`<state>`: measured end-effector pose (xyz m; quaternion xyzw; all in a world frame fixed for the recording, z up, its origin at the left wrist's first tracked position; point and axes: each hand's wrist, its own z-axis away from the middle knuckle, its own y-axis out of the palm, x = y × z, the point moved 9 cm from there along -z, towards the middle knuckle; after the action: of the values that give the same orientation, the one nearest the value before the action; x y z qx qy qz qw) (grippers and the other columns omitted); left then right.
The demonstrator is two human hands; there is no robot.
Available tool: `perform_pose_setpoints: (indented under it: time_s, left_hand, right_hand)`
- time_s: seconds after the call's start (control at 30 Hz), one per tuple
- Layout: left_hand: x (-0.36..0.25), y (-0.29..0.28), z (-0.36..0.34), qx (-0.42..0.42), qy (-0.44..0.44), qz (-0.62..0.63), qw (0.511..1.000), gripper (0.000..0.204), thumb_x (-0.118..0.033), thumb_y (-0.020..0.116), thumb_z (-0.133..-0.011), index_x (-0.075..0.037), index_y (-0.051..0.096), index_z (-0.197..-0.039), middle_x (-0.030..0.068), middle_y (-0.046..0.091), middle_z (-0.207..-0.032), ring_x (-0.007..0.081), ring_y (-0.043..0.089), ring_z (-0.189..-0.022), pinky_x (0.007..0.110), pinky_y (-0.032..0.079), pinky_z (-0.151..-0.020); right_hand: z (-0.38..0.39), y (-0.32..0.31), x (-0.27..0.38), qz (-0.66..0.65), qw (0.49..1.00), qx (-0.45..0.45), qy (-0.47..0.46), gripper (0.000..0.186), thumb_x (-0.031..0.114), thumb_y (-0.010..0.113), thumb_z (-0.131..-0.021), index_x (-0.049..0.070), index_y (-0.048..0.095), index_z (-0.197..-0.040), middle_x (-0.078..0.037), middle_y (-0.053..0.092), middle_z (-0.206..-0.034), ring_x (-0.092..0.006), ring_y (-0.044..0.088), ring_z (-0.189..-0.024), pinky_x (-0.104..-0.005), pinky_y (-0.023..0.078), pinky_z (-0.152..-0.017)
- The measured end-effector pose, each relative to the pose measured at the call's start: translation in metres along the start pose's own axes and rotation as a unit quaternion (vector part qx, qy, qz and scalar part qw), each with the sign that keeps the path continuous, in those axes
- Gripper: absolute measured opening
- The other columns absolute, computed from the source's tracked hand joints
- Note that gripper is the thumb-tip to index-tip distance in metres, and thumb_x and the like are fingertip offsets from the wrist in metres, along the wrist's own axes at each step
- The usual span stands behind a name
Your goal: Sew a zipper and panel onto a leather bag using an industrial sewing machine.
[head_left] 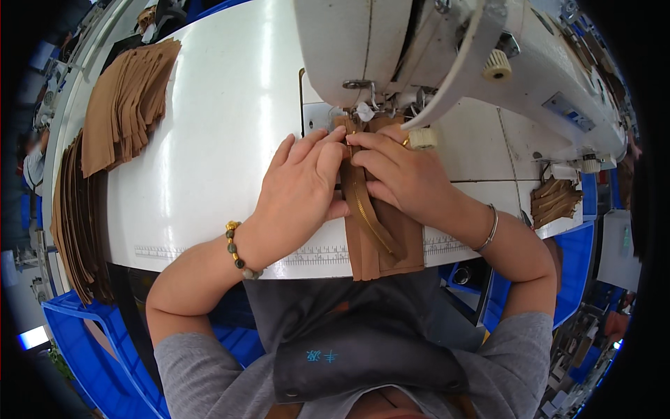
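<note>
A brown fabric strip with a brass zipper (377, 230) lies on the white sewing table (209, 140), running from the needle area of the white sewing machine (419, 49) down over the table's near edge. My left hand (300, 188) presses flat on the strip's left side, fingertips near the presser foot (356, 112). My right hand (401, 171) pinches and holds the strip's right side just below the foot. A bead bracelet is on my left wrist, a metal bangle on my right.
Stacks of brown fabric pieces (129, 98) sit at the table's far left, more hang along its left edge (73, 223). A small brown pile (555, 202) rests at the right. Blue crates (91, 342) stand below on both sides.
</note>
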<state>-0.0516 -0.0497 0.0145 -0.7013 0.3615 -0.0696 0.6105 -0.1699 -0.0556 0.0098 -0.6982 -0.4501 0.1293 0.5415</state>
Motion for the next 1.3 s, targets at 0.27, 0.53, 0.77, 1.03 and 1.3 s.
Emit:
perform_pose_setpoints:
  time_s: [0.27,0.53,0.77,1.03,1.3]
  left_hand:
    - [-0.004,0.002,0.001,0.027,0.014,-0.079,0.996,0.073,-0.028,0.089,-0.066,-0.008,0.061,-0.13,0.0084,0.056,-0.15,0.0345,0.051,-0.138,0.052,0.04,-0.115]
    - [-0.017,0.006,0.008,0.031,0.054,-0.121,0.991,0.081,-0.041,0.086,-0.07,-0.004,0.058,-0.135,0.013,0.057,-0.146,0.0328,0.052,-0.134,0.049,0.044,-0.112]
    - [-0.015,0.006,0.007,0.021,0.038,-0.121,0.992,0.088,-0.036,0.088,-0.066,-0.004,0.055,-0.141,0.0107,0.057,-0.149,0.0324,0.054,-0.133,0.046,0.043,-0.111]
    - [-0.013,0.004,0.003,0.016,0.045,-0.117,0.992,0.088,-0.039,0.087,-0.065,-0.002,0.056,-0.139,0.0114,0.058,-0.148,0.033,0.056,-0.131,0.045,0.044,-0.11]
    - [-0.019,0.003,-0.002,0.004,0.069,-0.09,0.994,0.086,-0.041,0.085,-0.064,-0.001,0.059,-0.136,0.0115,0.059,-0.144,0.0323,0.057,-0.126,0.044,0.046,-0.108]
  right_hand:
    - [0.003,-0.007,-0.004,0.053,0.998,-0.023,0.007,0.051,0.035,0.084,-0.074,0.009,0.066,-0.114,-0.012,0.067,-0.134,-0.0294,0.069,-0.106,-0.0422,0.049,-0.099]
    - [0.011,-0.003,0.002,0.084,0.996,0.015,0.004,0.056,0.035,0.085,-0.073,0.01,0.067,-0.119,-0.012,0.064,-0.139,-0.0279,0.066,-0.113,-0.0446,0.048,-0.104]
    - [0.011,-0.01,0.005,0.082,0.996,-0.018,0.004,0.06,0.033,0.085,-0.069,0.011,0.067,-0.121,-0.01,0.064,-0.138,-0.0269,0.062,-0.118,-0.0464,0.047,-0.108]
    - [0.01,-0.01,0.008,0.108,0.994,-0.018,0.009,0.06,0.034,0.085,-0.068,0.01,0.068,-0.12,-0.006,0.066,-0.12,-0.0266,0.062,-0.117,-0.0455,0.047,-0.108]
    - [0.015,-0.013,0.006,0.133,0.991,-0.005,0.014,0.062,0.034,0.087,-0.066,0.01,0.069,-0.12,-0.006,0.067,-0.117,-0.0266,0.062,-0.118,-0.0464,0.047,-0.108]
